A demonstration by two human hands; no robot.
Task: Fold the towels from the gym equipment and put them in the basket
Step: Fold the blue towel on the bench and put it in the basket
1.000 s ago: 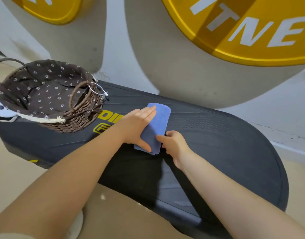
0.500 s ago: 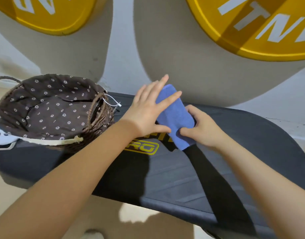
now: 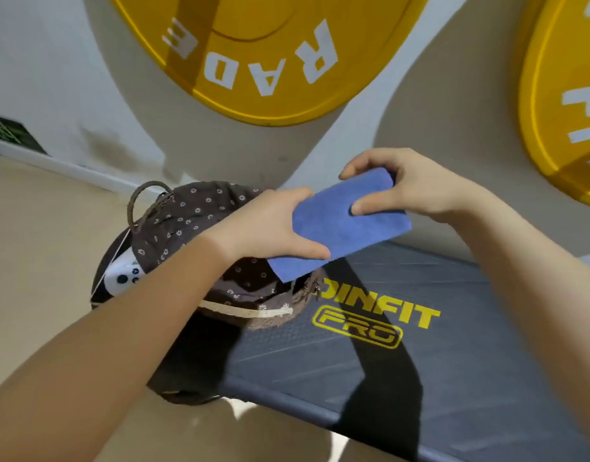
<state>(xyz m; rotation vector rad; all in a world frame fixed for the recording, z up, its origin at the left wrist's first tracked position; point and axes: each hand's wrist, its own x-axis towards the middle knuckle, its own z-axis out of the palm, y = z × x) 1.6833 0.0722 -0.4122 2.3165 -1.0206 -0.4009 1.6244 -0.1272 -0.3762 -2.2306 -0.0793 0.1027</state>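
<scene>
Towel, a small blue folded one, is being held in the air above the near edge of the basket, lifted off the black gym board. It is looking light, soft and thin, so it is likely bending and opening if only one corner is taken; holding it at both short ends, with the layers pressed together, seems the safest way. The left hand is pinching the lower left end between thumb and fingers, and the right hand is gripping the upper right end with curled fingers. The left forearm is covering much of the basket's flowered lining, so I cannot tell what is lying inside. A white controller is partly hidden beside the basket, and the yellow weight plates on the wall are cut off.
</scene>
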